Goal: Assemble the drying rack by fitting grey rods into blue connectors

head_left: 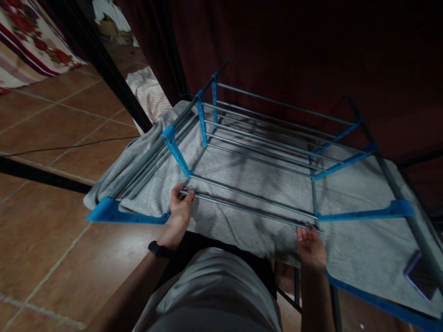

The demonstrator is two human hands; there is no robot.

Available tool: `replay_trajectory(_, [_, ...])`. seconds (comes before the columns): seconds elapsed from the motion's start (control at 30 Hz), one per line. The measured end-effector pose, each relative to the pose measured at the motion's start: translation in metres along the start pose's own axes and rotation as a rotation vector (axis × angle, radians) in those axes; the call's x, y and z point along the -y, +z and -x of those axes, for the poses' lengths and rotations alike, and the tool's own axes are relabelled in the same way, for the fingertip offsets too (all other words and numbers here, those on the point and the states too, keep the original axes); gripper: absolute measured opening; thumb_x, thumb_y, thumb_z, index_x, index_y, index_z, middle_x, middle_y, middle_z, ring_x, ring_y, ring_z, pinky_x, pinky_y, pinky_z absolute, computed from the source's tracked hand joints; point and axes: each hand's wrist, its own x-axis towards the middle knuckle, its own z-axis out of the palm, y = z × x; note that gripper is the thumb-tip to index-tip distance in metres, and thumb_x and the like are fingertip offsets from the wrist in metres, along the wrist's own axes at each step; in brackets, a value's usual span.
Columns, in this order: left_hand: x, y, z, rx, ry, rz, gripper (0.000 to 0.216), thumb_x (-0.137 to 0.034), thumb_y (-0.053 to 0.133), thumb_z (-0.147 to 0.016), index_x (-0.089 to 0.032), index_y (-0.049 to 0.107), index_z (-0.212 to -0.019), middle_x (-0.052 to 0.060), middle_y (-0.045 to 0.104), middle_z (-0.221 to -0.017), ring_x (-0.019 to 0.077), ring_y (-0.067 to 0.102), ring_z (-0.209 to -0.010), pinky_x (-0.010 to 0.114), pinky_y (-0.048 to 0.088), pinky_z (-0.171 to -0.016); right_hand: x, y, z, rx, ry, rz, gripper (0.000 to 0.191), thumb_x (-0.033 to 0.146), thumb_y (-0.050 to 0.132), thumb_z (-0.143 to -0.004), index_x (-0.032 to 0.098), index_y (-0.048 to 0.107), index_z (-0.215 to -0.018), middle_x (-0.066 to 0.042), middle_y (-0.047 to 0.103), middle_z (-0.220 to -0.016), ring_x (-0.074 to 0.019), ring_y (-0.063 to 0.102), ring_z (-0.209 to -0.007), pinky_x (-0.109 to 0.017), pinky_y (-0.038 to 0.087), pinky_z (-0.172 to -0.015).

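A drying rack with grey metal rods [263, 152] and blue plastic brackets [349, 161] stands in front of me, with a grey towel [249, 184] spread over its lower tier. My left hand [180, 207] pinches the left end of the nearest rod [249, 210]. My right hand [310, 246] is at the rod's right end, fingers curled up against it and the towel's front edge. A black band sits on my left wrist.
Brown floor tiles [51, 258] lie to the left, crossed by a thin cable. A dark curtain hangs behind the rack. A floral cloth [38, 41] is at top left, and a phone [420, 276] lies on the towel at right.
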Motion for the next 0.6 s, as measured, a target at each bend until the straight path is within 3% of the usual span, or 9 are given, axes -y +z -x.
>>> replay_trajectory(0.1, [0.005, -0.002, -0.002, 0.005, 0.039, -0.079, 0.043, -0.02, 0.083, -0.07, -0.025, 0.064, -0.108, -0.004, 0.063, -0.091, 0.0075, 0.056, -0.066, 0.02, 0.047, -0.064, -0.002, 0.002, 0.003, 0.043, 0.009, 0.027, 0.005, 0.023, 0.073, -0.08, 0.025, 0.07, -0.084, 0.003, 0.076, -0.09, -0.011, 0.074, -0.09, -0.027, 0.061, -0.091])
replay_trajectory(0.23, [0.007, 0.0, -0.002, 0.003, 0.036, -0.176, 0.034, -0.021, 0.084, -0.071, -0.023, 0.069, -0.102, -0.004, 0.062, -0.084, 0.0083, 0.054, -0.064, 0.02, 0.045, -0.062, -0.007, 0.006, 0.009, 0.099, 0.014, 0.107, 0.007, 0.024, 0.072, -0.076, 0.026, 0.069, -0.083, -0.001, 0.076, -0.093, -0.0187, 0.074, -0.099, -0.043, 0.058, -0.104])
replay_trajectory(0.3, [0.005, 0.002, 0.0, -0.002, 0.045, -0.199, 0.024, -0.017, 0.082, -0.073, -0.022, 0.072, -0.093, 0.0, 0.065, -0.1, 0.0077, 0.055, -0.067, 0.02, 0.048, -0.066, -0.011, 0.008, 0.012, 0.133, 0.005, 0.156, 0.009, 0.024, 0.071, -0.075, 0.026, 0.068, -0.084, -0.003, 0.077, -0.095, -0.0213, 0.074, -0.103, -0.048, 0.056, -0.108])
replay_trajectory(0.4, [-0.002, 0.003, 0.005, 0.025, 0.053, -0.232, 0.015, -0.009, 0.078, -0.075, -0.02, 0.074, -0.083, 0.005, 0.06, -0.131, 0.0072, 0.057, -0.073, 0.021, 0.051, -0.073, -0.014, 0.011, 0.015, 0.157, -0.025, 0.221, 0.009, 0.025, 0.068, -0.077, 0.026, 0.067, -0.085, -0.004, 0.076, -0.1, -0.0206, 0.073, -0.106, -0.045, 0.056, -0.106])
replay_trajectory(0.6, [-0.01, -0.002, 0.005, 0.192, 0.056, -0.337, 0.034, 0.0, 0.069, -0.067, -0.024, 0.078, -0.09, 0.004, 0.05, -0.151, 0.0207, 0.062, -0.11, 0.026, 0.055, -0.088, -0.008, 0.019, 0.022, 0.192, -0.091, 0.293, 0.011, 0.032, 0.065, -0.079, 0.027, 0.064, -0.089, -0.007, 0.076, -0.104, -0.0215, 0.073, -0.104, -0.042, 0.061, -0.097])
